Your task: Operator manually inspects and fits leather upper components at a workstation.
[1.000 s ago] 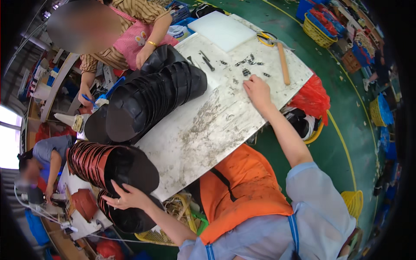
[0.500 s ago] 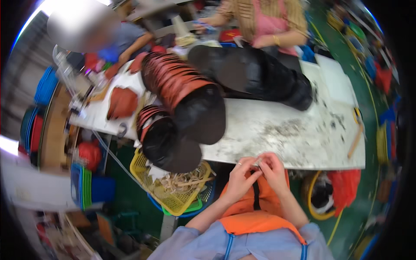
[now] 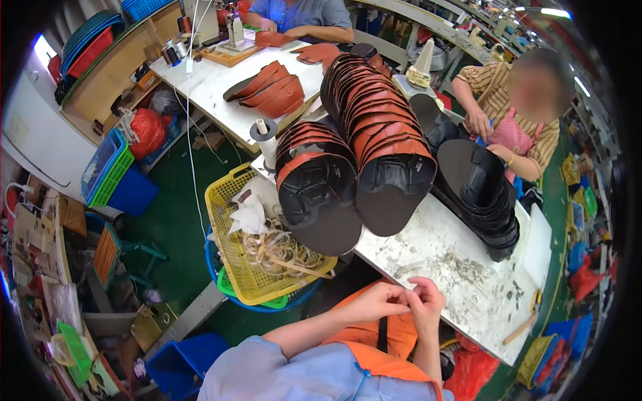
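My left hand (image 3: pixel 378 302) and my right hand (image 3: pixel 426 304) meet over my orange apron (image 3: pixel 401 337), just off the near edge of the white table (image 3: pixel 418 250). The fingers of both hands are pinched together at the tips. Whatever lies between them is too small or hidden to make out. Beyond my hands, a long stack of red-brown leather shoe uppers (image 3: pixel 391 130) with black linings lies on the table. Against its left side leans a shorter stack of the same uppers (image 3: pixel 314 150). To the right lies a stack of black uppers (image 3: pixel 478 194).
A yellow plastic basket (image 3: pixel 224 230) with pale strip scraps stands left of my hands. A thread cone (image 3: pixel 267 147) is behind it. A wooden-handled tool (image 3: pixel 520 331) lies at the table's right end. Across the table, a person in a striped top (image 3: pixel 495 83) works with their hands.
My view has swung to the left, so more of the left side and the far table shows. Both my hands stay pinched together near the table edge.
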Motion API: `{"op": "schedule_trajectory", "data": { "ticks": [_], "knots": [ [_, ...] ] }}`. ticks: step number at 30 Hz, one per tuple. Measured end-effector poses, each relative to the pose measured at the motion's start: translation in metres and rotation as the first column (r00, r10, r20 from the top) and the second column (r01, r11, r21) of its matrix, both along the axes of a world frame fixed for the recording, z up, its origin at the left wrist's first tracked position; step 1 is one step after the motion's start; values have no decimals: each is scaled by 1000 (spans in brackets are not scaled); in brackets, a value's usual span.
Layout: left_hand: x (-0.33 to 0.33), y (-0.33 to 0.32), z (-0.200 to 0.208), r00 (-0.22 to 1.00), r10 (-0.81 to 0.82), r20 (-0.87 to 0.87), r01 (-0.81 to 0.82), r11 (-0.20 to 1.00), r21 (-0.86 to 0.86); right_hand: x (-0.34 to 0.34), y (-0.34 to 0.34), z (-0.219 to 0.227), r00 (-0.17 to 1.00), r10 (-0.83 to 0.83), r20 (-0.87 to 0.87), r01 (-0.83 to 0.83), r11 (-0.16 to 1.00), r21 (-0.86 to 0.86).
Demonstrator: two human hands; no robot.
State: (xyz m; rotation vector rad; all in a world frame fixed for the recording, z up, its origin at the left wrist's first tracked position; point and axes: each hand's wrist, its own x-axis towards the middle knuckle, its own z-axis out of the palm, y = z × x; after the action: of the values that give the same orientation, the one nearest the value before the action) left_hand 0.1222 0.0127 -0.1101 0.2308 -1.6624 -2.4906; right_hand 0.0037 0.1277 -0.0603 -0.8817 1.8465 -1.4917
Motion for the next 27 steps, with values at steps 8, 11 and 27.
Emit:
{"op": "schedule_trajectory", "data": {
  "ticks": [8, 11, 27],
  "knots": [
    [4, -13, 11, 923, 348, -165, -347, 569, -745, -4, 3, -20, 878, -121, 464, 90, 992, 88],
    [4, -8, 5, 924, 271, -269, -370, 463, -805, -13, 15, -25, 865, -80, 496, 42, 995, 88],
    [-23, 5, 31, 951, 55, -305, -309, 249, -918, -40, 52, -44, 769, 19, 639, -55, 998, 37]
  ]
}}
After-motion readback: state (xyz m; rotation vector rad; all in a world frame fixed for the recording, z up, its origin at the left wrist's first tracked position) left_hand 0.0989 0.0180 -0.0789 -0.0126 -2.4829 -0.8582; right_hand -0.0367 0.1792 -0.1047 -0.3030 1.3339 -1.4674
